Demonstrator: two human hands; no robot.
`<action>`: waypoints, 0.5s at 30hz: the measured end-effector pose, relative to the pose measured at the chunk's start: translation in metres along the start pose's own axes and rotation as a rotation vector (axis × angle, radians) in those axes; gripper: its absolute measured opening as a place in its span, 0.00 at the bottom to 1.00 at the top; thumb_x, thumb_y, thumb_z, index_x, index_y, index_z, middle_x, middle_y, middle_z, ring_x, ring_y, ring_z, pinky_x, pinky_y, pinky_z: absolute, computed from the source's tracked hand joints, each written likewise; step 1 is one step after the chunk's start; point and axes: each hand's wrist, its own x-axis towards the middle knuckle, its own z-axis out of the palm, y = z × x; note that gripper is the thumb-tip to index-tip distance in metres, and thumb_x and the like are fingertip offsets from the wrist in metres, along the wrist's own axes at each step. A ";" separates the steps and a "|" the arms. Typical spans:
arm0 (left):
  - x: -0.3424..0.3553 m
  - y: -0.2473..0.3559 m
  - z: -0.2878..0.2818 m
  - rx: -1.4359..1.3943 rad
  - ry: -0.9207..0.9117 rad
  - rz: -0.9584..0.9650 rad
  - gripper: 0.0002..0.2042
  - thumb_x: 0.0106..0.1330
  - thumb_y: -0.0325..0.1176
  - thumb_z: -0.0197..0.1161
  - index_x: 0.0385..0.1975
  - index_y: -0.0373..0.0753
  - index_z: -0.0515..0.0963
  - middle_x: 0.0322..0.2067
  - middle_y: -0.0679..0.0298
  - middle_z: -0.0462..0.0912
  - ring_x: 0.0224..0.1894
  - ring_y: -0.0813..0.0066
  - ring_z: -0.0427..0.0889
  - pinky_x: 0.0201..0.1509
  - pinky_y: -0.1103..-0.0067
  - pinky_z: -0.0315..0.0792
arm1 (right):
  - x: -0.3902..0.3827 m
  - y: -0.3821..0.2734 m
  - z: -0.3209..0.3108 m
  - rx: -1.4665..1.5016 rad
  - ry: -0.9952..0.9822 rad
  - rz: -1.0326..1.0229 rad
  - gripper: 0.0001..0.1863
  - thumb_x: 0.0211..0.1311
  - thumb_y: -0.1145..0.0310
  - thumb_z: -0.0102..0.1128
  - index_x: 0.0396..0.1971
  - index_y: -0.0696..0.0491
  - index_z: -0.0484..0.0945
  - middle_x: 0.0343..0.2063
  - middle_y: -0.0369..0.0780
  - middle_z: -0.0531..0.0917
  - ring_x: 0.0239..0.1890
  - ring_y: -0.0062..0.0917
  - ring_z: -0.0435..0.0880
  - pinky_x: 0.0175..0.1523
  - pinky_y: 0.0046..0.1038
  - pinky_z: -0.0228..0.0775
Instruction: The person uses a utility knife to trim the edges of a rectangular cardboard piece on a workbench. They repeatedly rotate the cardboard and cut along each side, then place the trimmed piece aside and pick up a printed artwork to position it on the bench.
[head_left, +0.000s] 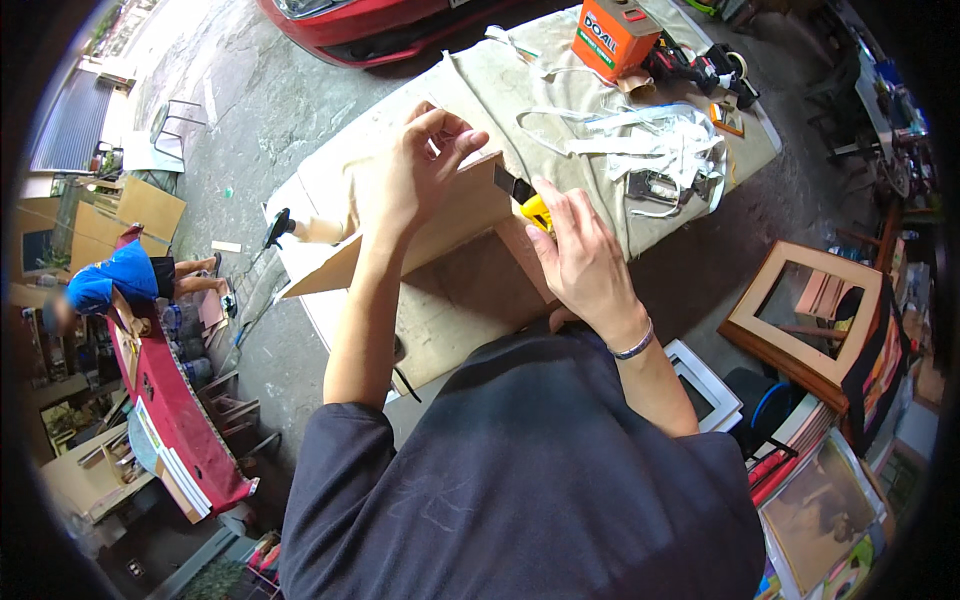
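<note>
My left hand is raised over a pale wooden board, its fingers loosely curled and parted, with nothing visible in them. My right hand grips a yellow-and-black hand tool, whose dark, flat end lies against the board's upper right corner. Its exact kind is unclear. The board stands on edge on a cloth-covered table, and a narrower wooden strip meets it near my right hand. Left of the board rests a cream bottle with a black top.
Clear plastic wrapping, an orange tin and a power tool occupy the table's far right. Picture frames lean at the right. A person in blue bends over a red-covered bench at left. A red car stands beyond.
</note>
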 end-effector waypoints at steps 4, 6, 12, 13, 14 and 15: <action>-0.003 0.006 0.003 -0.100 0.036 -0.086 0.12 0.62 0.38 0.69 0.28 0.34 0.79 0.26 0.71 0.72 0.29 0.83 0.66 0.34 0.83 0.62 | 0.006 -0.010 -0.011 -0.108 -0.064 0.006 0.26 0.61 0.69 0.61 0.59 0.57 0.70 0.34 0.46 0.75 0.34 0.40 0.80 0.38 0.37 0.74; -0.004 0.009 0.002 -0.058 0.043 -0.098 0.12 0.61 0.38 0.69 0.28 0.34 0.79 0.26 0.70 0.72 0.28 0.83 0.66 0.34 0.83 0.62 | 0.007 -0.013 -0.012 -0.173 -0.079 -0.014 0.26 0.60 0.68 0.62 0.58 0.57 0.70 0.34 0.45 0.76 0.33 0.37 0.82 0.37 0.34 0.76; -0.006 0.015 0.003 -0.051 0.024 -0.050 0.09 0.62 0.33 0.68 0.29 0.32 0.81 0.28 0.65 0.75 0.29 0.80 0.75 0.35 0.82 0.69 | 0.016 -0.018 -0.010 -0.246 -0.098 0.014 0.25 0.61 0.67 0.61 0.57 0.58 0.70 0.35 0.45 0.76 0.33 0.37 0.83 0.36 0.34 0.77; -0.007 0.014 0.004 -0.056 0.037 -0.035 0.09 0.63 0.33 0.68 0.29 0.32 0.80 0.27 0.66 0.74 0.29 0.81 0.74 0.35 0.83 0.69 | 0.016 -0.019 -0.009 -0.246 -0.090 0.034 0.25 0.61 0.67 0.61 0.57 0.58 0.70 0.35 0.45 0.76 0.33 0.37 0.83 0.37 0.35 0.77; -0.008 0.012 0.006 -0.061 0.051 -0.020 0.10 0.63 0.34 0.68 0.28 0.32 0.79 0.26 0.67 0.73 0.28 0.82 0.72 0.35 0.83 0.68 | 0.016 -0.021 -0.009 -0.247 -0.083 0.053 0.24 0.61 0.67 0.61 0.57 0.58 0.70 0.36 0.46 0.76 0.33 0.38 0.83 0.37 0.35 0.77; -0.009 0.010 0.007 -0.067 0.069 -0.006 0.10 0.63 0.34 0.68 0.28 0.33 0.78 0.26 0.68 0.72 0.28 0.83 0.71 0.35 0.84 0.67 | 0.018 -0.022 -0.010 -0.250 -0.078 0.068 0.24 0.62 0.67 0.60 0.57 0.57 0.69 0.36 0.46 0.76 0.33 0.38 0.83 0.37 0.35 0.77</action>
